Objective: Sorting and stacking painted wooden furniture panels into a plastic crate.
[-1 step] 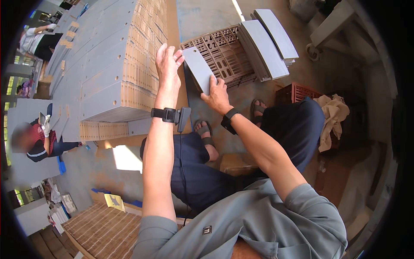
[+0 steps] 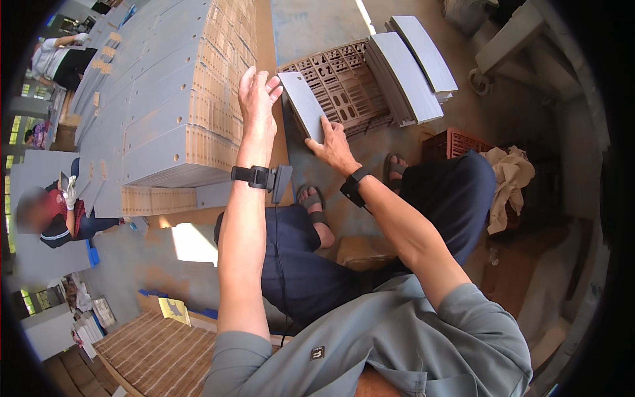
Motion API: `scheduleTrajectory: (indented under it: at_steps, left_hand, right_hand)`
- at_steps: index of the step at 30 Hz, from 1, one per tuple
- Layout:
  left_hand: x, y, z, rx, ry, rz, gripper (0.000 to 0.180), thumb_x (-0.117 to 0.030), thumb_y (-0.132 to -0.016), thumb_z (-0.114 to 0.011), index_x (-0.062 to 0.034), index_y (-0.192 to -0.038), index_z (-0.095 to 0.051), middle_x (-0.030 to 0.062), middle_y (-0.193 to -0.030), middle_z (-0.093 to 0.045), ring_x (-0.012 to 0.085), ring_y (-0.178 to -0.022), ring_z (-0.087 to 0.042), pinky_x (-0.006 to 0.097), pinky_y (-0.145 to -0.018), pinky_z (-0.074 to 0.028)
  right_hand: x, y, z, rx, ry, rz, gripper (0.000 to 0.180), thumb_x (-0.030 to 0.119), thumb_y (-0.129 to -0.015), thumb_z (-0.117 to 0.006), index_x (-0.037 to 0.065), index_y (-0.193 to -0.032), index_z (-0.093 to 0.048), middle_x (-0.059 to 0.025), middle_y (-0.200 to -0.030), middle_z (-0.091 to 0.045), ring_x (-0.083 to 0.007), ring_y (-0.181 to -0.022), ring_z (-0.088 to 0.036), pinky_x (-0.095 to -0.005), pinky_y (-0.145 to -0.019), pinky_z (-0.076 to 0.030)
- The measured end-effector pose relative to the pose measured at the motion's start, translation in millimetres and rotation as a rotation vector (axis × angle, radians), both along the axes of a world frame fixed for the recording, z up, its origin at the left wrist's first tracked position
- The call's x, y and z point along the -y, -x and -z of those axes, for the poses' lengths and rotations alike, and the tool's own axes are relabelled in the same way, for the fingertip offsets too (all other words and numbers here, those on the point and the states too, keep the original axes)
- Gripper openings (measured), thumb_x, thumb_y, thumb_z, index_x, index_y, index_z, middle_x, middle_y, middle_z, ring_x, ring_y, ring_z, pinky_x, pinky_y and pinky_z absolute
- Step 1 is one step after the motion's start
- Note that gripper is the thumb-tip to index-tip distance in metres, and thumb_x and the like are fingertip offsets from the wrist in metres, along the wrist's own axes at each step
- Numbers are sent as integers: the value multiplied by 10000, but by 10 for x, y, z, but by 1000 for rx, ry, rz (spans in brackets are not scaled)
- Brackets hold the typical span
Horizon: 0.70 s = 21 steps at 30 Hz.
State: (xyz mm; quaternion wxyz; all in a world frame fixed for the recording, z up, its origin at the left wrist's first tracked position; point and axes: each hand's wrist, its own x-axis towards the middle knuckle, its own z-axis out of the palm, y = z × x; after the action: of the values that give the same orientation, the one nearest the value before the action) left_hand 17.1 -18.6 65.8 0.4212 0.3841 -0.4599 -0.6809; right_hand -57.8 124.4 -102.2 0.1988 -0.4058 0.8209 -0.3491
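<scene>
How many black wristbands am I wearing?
2: the left band behind the open left hand, and the right band behind the right hand gripping a grey panel. Neither forearm shows another.

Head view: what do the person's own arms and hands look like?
The left hand and right hand are gloveless; the short sleeves are grey-green. On the left is a black wrist strap with a dark grey box and a thin black cable below it; on the right, a black wristband.

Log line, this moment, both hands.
left hand: open, near far end of grey slat, contact unclear | right hand: holding slat's near end | brown crate: right of slat | stacked boards: left
</scene>
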Motion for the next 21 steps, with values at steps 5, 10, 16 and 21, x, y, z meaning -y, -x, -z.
scheduleTrajectory:
  at_steps: [5, 10, 16, 21]
  left_hand:
    - [185, -186, 53, 37, 50, -49, 575, -192, -979, -582, 22, -1465, -361, 196, -1323, -529, 252, -1054, -625, 376, -877, -548]
    - [180, -139, 98, 53, 40, -5, 569, -200, -988, -571, 31, -1466, -367, 189, -1324, -533, 244, -1051, -625, 369, -871, -545]
    - [84, 6, 231, 155, 44, 72, 601, -273, -980, -601, 34, -1454, -394, 189, -1358, -524, 251, -1136, -593, 371, -942, -508]
    - [41, 205, 788, 376, 18, 295, 630, -453, -960, -621, -14, -1389, -485, 138, -1305, -569, 256, -1175, -566, 423, -1011, -441]
  right_hand:
    - [-55, 78, -479, 1651, 529, -96, 502, 477, -1015, -405, 73, -1305, -472, -122, -1242, -523, -249, -1085, -553, -401, -807, -564]
    - [-140, 84, -307, 2201, 733, 299, 466, 443, -1023, -392, 94, -1324, -459, -125, -1295, -503, -267, -1095, -539, -446, -798, -552]
    - [-208, 226, -214, 2090, 636, 514, 477, 455, -1008, -399, 77, -1293, -462, -127, -1268, -491, -287, -1061, -513, -445, -793, -547]
    - [-307, 252, -803, 2094, 760, 306, 512, 487, -1009, -398, 65, -1295, -451, -124, -1252, -495, -277, -1067, -520, -422, -789, -561]
